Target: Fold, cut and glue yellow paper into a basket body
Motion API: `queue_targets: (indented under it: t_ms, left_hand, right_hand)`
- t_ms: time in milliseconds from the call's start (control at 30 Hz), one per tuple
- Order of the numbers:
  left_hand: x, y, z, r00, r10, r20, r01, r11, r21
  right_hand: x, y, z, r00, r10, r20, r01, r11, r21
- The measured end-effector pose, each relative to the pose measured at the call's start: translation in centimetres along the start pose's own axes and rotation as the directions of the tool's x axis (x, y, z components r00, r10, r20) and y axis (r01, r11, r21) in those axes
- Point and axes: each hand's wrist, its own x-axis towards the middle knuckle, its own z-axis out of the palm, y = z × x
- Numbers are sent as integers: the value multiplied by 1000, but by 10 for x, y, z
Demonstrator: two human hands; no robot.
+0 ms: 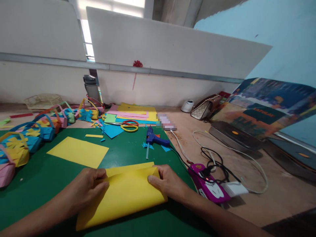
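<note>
Holding bent yellow paper (128,194) over green mat (41,177).
L hand (93,184) pinches its left edge, R hand (164,180) its upper right corner; fingers are closed on it at both sides. Mat lies on brownish tbl (278,200); glue gun (155,139) & scissors (122,124) are near its far edge. Behind stands white partition (160,42); wall (283,36) on R side is light blue.
</note>
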Motion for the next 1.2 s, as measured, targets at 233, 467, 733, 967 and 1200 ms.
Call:
queue_targets:
  t_ms: [233,467,733,967,1200]
  left_hand:
    - [-3,-1,2,994,106,24,-108,988,111]
    - [1,-2,11,978,184,-99,-138,924,358]
    - [3,-5,13,983,104,-151,-28,899,437]
    - [3,-11,17,984,110,-139,-15,835,551]
    - [2,-1,18,883,447,-147,-255,718,648]
  right_hand:
    - [-3,-6,-3,999,-29,-14,29,999,-28]
    - [2,-3,-5,956,-171,-239,82,936,-342]
    - [-1,-5,-3,936,-254,-244,114,874,-473]
    - [-4,-4,-4,924,-319,-211,148,807,-572]
    - [-2,-3,-6,934,-337,-116,175,717,-674]
